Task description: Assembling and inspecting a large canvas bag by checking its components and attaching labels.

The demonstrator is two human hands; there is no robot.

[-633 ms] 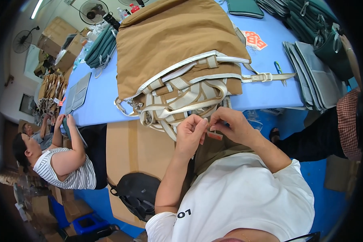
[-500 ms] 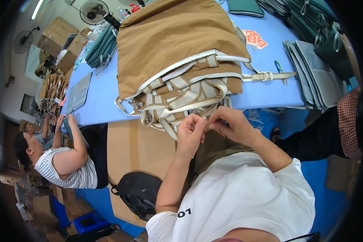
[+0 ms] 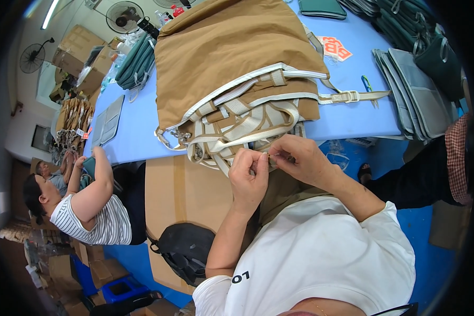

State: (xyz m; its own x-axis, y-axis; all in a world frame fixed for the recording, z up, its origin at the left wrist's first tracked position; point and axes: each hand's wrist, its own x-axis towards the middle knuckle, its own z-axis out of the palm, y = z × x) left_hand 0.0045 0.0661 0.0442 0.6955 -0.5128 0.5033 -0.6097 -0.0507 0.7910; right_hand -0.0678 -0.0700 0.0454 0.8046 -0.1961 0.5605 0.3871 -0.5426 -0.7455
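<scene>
In front of my chest, just off the table's near edge, both hands are pinched close together. My left hand (image 3: 249, 178) has its thumb pressed against its bent fingers. My right hand (image 3: 299, 160) pinches with thumb and forefinger beside the left fingertips. Whatever is between the fingertips is too small to name. Right beyond my hands, cream webbing straps (image 3: 242, 138) spill in loops over the table edge. They belong to a pile of brown fabric bags (image 3: 237, 50) with white-trimmed edges. A strap with a cream buckle (image 3: 347, 97) sticks out to the right.
Small snips (image 3: 367, 86) lie on the blue table (image 3: 353, 118). Grey folded pouches (image 3: 413, 95) are stacked at right, green ones (image 3: 135, 63) at left. A black backpack (image 3: 187, 247) rests on a cardboard sheet (image 3: 160, 195). Another person (image 3: 92, 218) works at left; someone's leg (image 3: 416, 176) is at right.
The whole view has shifted slightly. My hands stay together at the table edge, with the right fingers a little changed in their pinch. The person at left has raised a forearm.
</scene>
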